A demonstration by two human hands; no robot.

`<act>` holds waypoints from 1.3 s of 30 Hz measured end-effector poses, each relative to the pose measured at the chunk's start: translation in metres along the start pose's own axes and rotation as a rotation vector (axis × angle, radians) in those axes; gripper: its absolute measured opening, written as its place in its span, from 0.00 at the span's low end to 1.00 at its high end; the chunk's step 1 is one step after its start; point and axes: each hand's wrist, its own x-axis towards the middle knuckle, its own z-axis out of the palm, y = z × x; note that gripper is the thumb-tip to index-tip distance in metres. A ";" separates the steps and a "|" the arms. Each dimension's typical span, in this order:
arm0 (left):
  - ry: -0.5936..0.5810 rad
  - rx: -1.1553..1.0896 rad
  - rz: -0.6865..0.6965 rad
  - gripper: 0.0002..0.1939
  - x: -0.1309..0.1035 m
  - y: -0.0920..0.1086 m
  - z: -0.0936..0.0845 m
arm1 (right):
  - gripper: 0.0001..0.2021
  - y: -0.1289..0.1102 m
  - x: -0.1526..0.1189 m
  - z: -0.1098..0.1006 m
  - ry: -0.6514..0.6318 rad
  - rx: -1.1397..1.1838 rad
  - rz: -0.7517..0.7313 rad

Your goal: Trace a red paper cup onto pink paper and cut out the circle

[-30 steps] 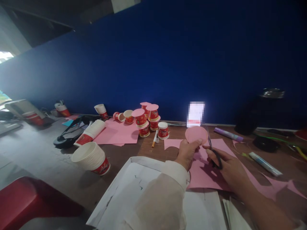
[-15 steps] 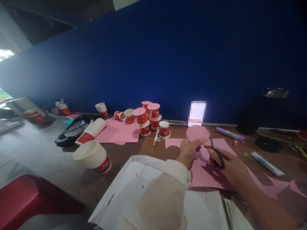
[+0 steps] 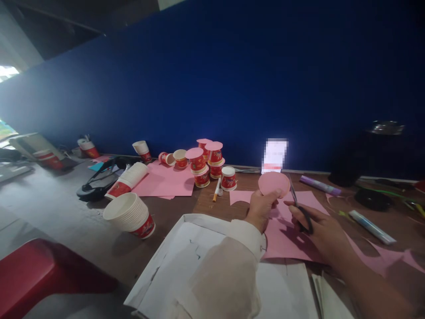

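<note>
pointing to the far side, the scissors [image 3: 295, 198] are gripped by the right hand [image 3: 318, 225], long axis just right of the pink paper circle [image 3: 272, 182], which is pinched at its near edge by the left hand [image 3: 260, 207].

Deep blue is splashed across the wall [image 3: 212, 88] up top; right of centre, plain pink is shown by the paper disc [image 3: 272, 183], black by the scissors handle [image 3: 309, 220]! Mid-frame, red with paler printed figures is worn by the stacked cups [image 3: 197, 165]; purple is flashed by the tube [image 3: 320, 185], right, brown by the table [image 3: 203, 206].
</note>
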 end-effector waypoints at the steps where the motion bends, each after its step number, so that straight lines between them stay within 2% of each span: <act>1: -0.002 0.002 0.003 0.22 0.000 0.000 0.000 | 0.32 0.000 0.000 0.000 -0.001 0.000 0.001; 21: 0.020 -0.007 0.018 0.25 0.003 -0.002 -0.001 | 0.30 0.004 0.002 -0.001 0.011 -0.033 -0.030; 39: 0.021 -0.009 -0.010 0.22 0.004 -0.001 -0.003 | 0.33 0.006 -0.001 0.002 -0.018 0.117 0.027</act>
